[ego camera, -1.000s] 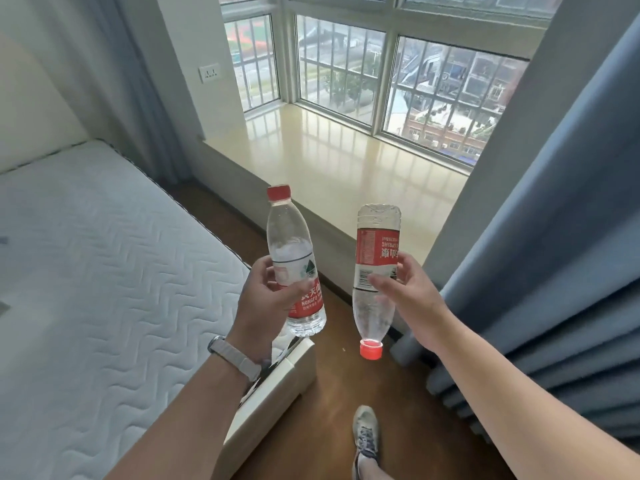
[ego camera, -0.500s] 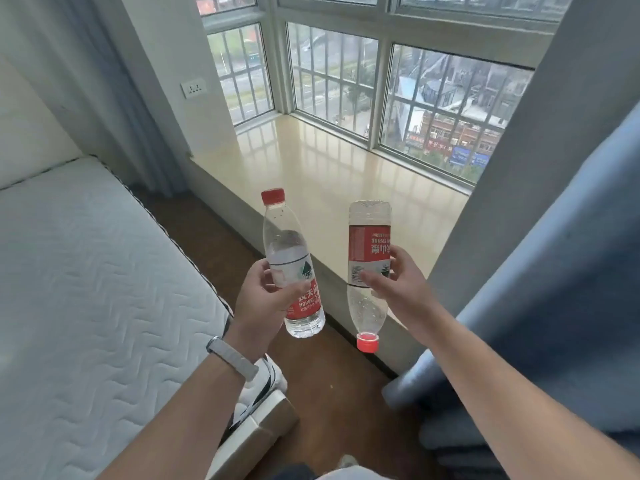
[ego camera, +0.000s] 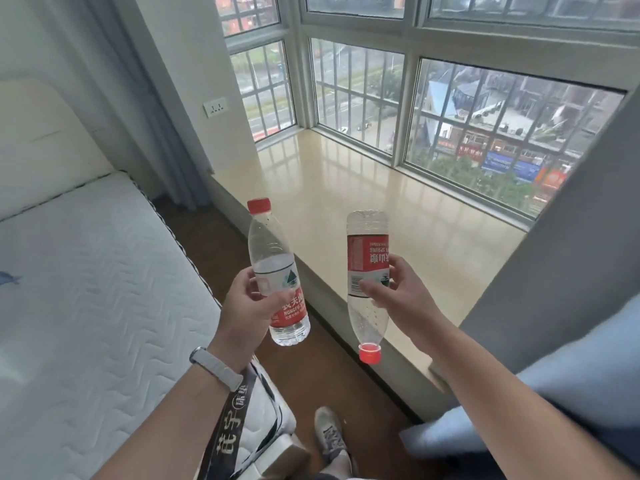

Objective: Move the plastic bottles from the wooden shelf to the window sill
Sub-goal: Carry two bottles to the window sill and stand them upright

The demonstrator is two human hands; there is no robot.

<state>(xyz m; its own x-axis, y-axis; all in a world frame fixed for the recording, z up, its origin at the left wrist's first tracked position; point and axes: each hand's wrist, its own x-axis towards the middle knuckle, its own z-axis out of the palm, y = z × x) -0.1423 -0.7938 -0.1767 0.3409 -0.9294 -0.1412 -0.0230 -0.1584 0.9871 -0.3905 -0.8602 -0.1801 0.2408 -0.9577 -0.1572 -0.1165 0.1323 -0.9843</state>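
My left hand (ego camera: 247, 308) grips a clear plastic bottle (ego camera: 273, 258) with a red cap and red label, held upright over the floor beside the bed. In my right hand (ego camera: 403, 296) is a second clear bottle (ego camera: 367, 251), turned upside down so its red cap points at the floor. This bottle hangs at the near edge of the beige window sill (ego camera: 346, 188), which lies bare ahead of both hands. The wooden shelf is not in view.
A white mattress (ego camera: 86, 289) fills the left side. Brown floor (ego camera: 318, 372) runs between bed and sill, with my shoe (ego camera: 329, 434) on it. Blue curtains (ego camera: 571, 375) hang at the right, and barred windows (ego camera: 360, 98) back the sill. A wall socket (ego camera: 215, 107) sits at the left.
I have stepped closer to the window sill. Both bottles moved forward with my hands, and the upside-down one now reaches the sill's near edge.
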